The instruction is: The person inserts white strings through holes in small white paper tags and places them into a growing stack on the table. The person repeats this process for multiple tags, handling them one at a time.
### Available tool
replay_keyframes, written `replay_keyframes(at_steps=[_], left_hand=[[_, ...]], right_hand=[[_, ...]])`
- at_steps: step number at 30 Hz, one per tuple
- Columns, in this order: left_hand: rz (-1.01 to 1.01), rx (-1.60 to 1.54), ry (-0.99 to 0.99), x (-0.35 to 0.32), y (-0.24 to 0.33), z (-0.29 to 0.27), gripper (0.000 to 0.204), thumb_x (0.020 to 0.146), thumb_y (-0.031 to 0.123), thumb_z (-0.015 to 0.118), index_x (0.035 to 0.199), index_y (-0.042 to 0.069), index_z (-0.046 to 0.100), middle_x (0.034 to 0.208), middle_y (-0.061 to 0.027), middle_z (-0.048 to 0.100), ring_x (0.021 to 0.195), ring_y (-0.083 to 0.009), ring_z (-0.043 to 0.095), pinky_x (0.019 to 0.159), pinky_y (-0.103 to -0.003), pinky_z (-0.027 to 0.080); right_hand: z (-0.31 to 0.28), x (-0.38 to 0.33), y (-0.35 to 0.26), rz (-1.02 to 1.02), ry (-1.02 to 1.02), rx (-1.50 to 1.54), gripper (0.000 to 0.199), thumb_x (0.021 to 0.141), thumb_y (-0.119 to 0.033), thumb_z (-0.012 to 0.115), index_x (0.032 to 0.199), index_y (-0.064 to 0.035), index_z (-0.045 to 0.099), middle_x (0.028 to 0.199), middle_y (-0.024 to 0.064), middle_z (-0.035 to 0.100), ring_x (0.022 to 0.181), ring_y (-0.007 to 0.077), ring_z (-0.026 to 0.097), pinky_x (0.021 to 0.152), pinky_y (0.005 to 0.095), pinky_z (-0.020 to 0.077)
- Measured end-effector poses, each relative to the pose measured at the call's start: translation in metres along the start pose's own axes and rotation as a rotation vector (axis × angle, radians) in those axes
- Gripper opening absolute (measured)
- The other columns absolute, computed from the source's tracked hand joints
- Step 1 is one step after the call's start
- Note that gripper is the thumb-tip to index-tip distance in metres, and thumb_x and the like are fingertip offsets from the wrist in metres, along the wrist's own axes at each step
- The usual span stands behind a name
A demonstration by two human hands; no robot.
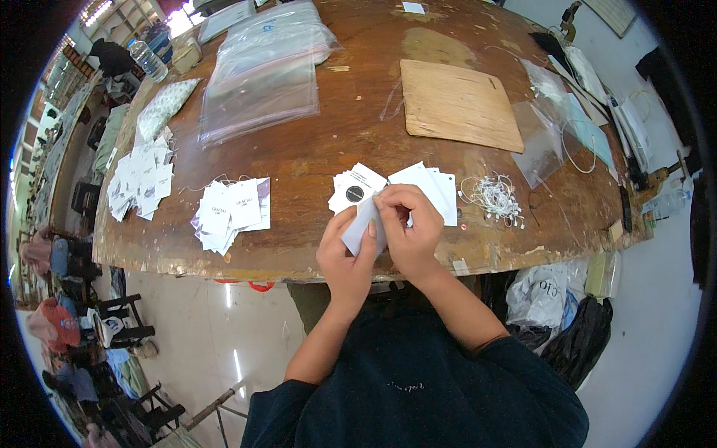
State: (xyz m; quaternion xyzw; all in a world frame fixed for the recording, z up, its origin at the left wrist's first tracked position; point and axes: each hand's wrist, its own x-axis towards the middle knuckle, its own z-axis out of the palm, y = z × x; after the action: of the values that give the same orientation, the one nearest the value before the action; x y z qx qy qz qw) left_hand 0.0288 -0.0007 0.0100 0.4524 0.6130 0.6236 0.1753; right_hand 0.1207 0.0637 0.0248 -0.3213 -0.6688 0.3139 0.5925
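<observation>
Near the table's front edge, both hands are closed on small hang tags [361, 227] held upright between them. My left hand [346, 252] grips the tags low down with its thumb across the face. My right hand [409, 222] pinches their top corner; whether a string is between those fingertips is too small to tell. Behind my hands lie a pile of white tags with a black round mark [356, 191] and a fan of plain white tags [442, 196]. To the right is a tangled heap of white tag strings [493, 200].
Printed tags with strings [233, 210] lie left of my hands, and a larger heap of tags [142, 179] is further left. Clear plastic bags [261, 82] and a wooden board [459, 103] sit farther back. A water bottle [148, 60] stands at the far left.
</observation>
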Motion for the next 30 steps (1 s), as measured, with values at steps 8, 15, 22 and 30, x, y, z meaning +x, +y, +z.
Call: replay_keyframes(at_steps=[8,15,22,30], left_hand=[[0.705,0.577,0.174,0.016,-0.023,-0.014,0.025,0.082,0.007,0.063,0.106,0.009,0.071,0.109,-0.0043,0.068,0.096,-0.0240,0.065,0.077,-0.035,0.050],[0.887,0.836,0.186,0.010,-0.030,-0.028,0.022,0.080,0.016,0.067,0.100,0.020,0.074,0.102,0.0038,0.065,0.088,-0.0177,0.058,0.075,-0.036,0.039],[0.764,0.975,0.254,0.044,-0.041,-0.092,0.035,0.066,0.003,0.071,0.100,0.014,0.074,0.089,-0.0057,0.064,0.081,-0.0233,0.060,0.072,-0.039,0.046],[0.113,1.312,0.101,0.078,-0.050,-0.115,0.039,0.085,0.010,0.061,0.124,0.017,0.062,0.126,-0.0071,0.056,0.113,-0.0294,0.055,0.095,-0.046,0.043]], right_hand=[[0.002,0.005,-0.022,0.740,-0.025,0.679,0.019,0.092,-0.004,0.064,0.109,-0.0007,0.061,0.099,0.0079,0.069,0.087,0.0104,0.064,0.071,0.0237,0.0517],[0.006,0.008,-0.014,0.707,-0.173,0.549,0.022,0.089,-0.004,0.066,0.109,-0.0018,0.058,0.091,0.0049,0.067,0.082,0.0100,0.064,0.068,0.0231,0.0499],[-0.014,0.053,0.032,0.448,0.100,0.306,0.014,0.087,-0.011,0.070,0.094,-0.0003,0.064,0.083,0.0043,0.065,0.074,0.0105,0.060,0.065,0.0242,0.0472],[-0.050,0.036,0.047,0.115,-0.265,-0.599,0.031,0.083,-0.027,0.072,0.100,-0.0022,0.069,0.096,0.0122,0.066,0.092,0.0317,0.057,0.082,0.0406,0.0458]])
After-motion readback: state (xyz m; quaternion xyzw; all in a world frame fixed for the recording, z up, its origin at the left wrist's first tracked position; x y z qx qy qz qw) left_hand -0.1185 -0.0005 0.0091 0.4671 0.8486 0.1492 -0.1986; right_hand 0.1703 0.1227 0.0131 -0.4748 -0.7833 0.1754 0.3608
